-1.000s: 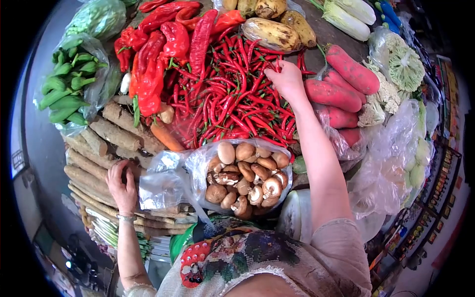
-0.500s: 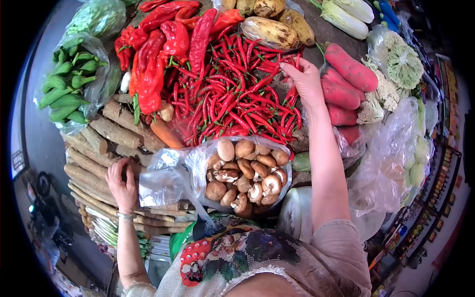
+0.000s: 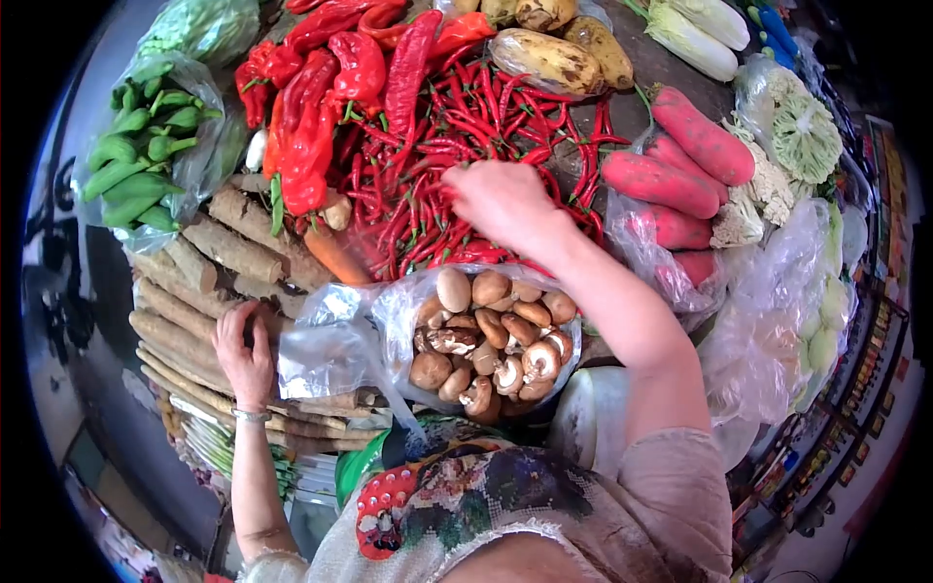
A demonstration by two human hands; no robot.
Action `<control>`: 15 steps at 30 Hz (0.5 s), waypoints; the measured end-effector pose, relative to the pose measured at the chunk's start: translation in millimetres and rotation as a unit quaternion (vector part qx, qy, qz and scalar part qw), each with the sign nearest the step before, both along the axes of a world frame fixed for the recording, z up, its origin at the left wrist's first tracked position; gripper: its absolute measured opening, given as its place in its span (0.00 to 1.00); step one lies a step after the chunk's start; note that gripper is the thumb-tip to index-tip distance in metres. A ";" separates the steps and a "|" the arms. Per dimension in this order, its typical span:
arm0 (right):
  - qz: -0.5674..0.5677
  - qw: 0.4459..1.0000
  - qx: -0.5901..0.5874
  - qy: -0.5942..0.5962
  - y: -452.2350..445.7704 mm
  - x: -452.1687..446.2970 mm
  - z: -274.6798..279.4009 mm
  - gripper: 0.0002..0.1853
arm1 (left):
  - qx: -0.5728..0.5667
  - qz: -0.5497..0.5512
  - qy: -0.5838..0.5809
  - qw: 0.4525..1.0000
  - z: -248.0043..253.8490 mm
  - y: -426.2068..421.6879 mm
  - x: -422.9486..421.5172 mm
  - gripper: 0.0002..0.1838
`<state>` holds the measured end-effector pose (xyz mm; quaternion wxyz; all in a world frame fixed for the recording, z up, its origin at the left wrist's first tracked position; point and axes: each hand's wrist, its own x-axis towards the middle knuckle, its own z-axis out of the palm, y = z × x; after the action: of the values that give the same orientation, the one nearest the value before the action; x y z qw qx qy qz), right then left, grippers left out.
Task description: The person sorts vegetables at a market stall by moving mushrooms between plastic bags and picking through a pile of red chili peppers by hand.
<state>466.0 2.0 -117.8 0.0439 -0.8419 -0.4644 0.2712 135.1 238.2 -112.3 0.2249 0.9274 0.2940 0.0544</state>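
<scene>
Over the middle of a pile of thin red chili peppers (image 3: pixel 418 219) is my right hand (image 3: pixel 501 202), knuckles up and slightly blurred. Its fingers are bent together at the chilies, and the palm hides most of what they grip. My left hand (image 3: pixel 245 352) rests on the long brown roots (image 3: pixel 175 335), its fingers loosely curved with a gap at the thumb and nothing seen in them. Between my arms, nearest my body, sits a clear plastic bag (image 3: pixel 335 340) full of brown mushrooms (image 3: pixel 491 335).
Large red peppers (image 3: pixel 301 146) lie behind the chilies, beside brown-skinned tubers (image 3: pixel 544 60). At right are pink-red radishes (image 3: pixel 700 136), cauliflower (image 3: pixel 768 180) and a plastic bag (image 3: pixel 758 330). Bagged green vegetables (image 3: pixel 136 175) stand at left, with a carrot (image 3: pixel 333 255) near the roots.
My right hand has moved left and toward me, from the chili pile's right edge beside the radishes to its middle. One radish now lies farther left. My left hand stays on the roots.
</scene>
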 end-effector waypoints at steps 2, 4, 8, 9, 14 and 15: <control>-0.020 0.999 -0.021 -0.036 -20.5 24.5 1.4 0.16 | 0.004 -0.001 -0.008 1.000 0.5 -1.2 0.4 0.11; -0.095 0.992 -0.015 -0.085 -39.7 46.5 20.4 0.10 | 0.002 0.003 -0.001 1.000 1.3 -2.4 0.8 0.11; -0.199 0.969 0.091 -0.114 -90.8 72.0 37.2 0.18 | -0.002 -0.002 0.008 1.000 -0.1 0.3 0.0 0.11; -0.220 0.963 0.115 -0.105 -98.7 73.2 39.3 0.20 | -0.002 -0.007 0.008 1.000 0.1 0.6 0.4 0.11; -0.327 0.919 0.216 0.046 -105.7 59.4 31.9 0.16 | -0.007 0.000 0.019 1.000 -0.7 0.5 -0.8 0.11; -0.337 0.900 0.258 0.100 -104.6 55.9 24.4 0.15 | 0.003 -0.003 0.007 1.000 -1.7 0.3 -0.8 0.11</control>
<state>521.9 -102.6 -93.5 0.3947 -0.8758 -0.1999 0.1931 134.3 238.4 -114.1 0.2201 0.9292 0.2929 0.0481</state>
